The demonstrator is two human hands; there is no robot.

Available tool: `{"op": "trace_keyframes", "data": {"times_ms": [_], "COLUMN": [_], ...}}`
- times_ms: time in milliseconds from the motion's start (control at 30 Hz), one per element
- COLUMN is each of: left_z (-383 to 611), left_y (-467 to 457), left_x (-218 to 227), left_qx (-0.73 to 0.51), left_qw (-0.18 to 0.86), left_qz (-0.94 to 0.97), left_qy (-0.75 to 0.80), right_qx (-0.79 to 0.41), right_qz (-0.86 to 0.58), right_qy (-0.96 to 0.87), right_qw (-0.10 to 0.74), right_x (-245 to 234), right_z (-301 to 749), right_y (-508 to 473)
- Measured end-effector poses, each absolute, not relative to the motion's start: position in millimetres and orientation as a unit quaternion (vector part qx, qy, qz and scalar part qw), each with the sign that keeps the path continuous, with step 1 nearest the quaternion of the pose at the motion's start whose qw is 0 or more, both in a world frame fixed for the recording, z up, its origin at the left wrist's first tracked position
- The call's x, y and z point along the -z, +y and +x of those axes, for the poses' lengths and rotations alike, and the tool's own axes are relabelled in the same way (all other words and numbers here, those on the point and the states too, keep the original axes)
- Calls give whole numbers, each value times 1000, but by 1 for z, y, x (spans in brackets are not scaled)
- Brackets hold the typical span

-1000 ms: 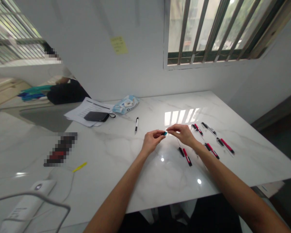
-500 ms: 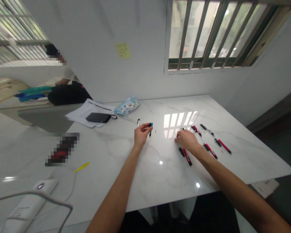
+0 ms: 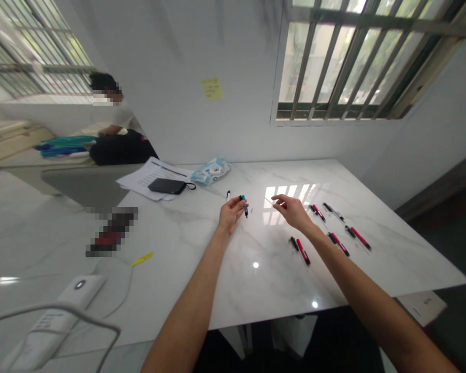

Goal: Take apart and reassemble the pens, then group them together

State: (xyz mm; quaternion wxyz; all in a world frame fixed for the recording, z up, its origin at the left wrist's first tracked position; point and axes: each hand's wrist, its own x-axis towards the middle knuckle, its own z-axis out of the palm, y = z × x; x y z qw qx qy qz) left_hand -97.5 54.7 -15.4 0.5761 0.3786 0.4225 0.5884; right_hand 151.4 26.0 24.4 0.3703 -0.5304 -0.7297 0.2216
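Note:
My left hand (image 3: 229,214) is closed on a black pen piece with a teal part (image 3: 245,205), held nearly upright above the table. Between the fingertips of my right hand (image 3: 295,212) is a thin pen refill (image 3: 268,200), its free end pointing left toward the other hand. A tiny piece (image 3: 251,211) lies just right of the held pen. Behind my left hand is a white and black pen part (image 3: 228,195). Right of my right hand are several pens in pieces, among them a red barrel (image 3: 303,251) beside a black part (image 3: 294,243).
At the back left lie papers (image 3: 140,178) under a black pouch (image 3: 166,186), beside a blue packet (image 3: 212,171). A yellow strip (image 3: 142,259), a cable and a white power strip (image 3: 68,305) are at the left. Another person (image 3: 120,140) sits beyond the partition.
My right hand has moved up and left, away from the red and black pen pieces, with the refill in its fingers. The pen in my left hand has tilted slightly. The view has shifted.

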Motion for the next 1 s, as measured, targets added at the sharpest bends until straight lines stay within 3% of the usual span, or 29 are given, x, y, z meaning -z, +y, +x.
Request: {"op": "trace_keyframes", "data": {"times_ms": [233, 533, 767, 900, 1000], "left_z": [-91, -91, -92, -96, -100], "left_y": [51, 46, 47, 49, 50], "left_x": [11, 7, 5, 3, 5], "left_qx": [-565, -551, -571, -591, -595], "left_qw": [496, 477, 480, 477, 479], "left_qz": [487, 512, 502, 483, 472], "left_qy": [445, 453, 438, 436, 441], "right_qx": [-383, -382, -350, -191, -137], "right_qz": [-403, -404, -411, -424, -417], "right_qy": [-631, -651, -726, -839, -881], "right_qw": [541, 517, 426, 284, 179], "right_x": [-63, -54, -30, -20, -10], "right_z": [126, 99, 98, 96, 89], "right_y": [54, 80, 84, 86, 85]}}
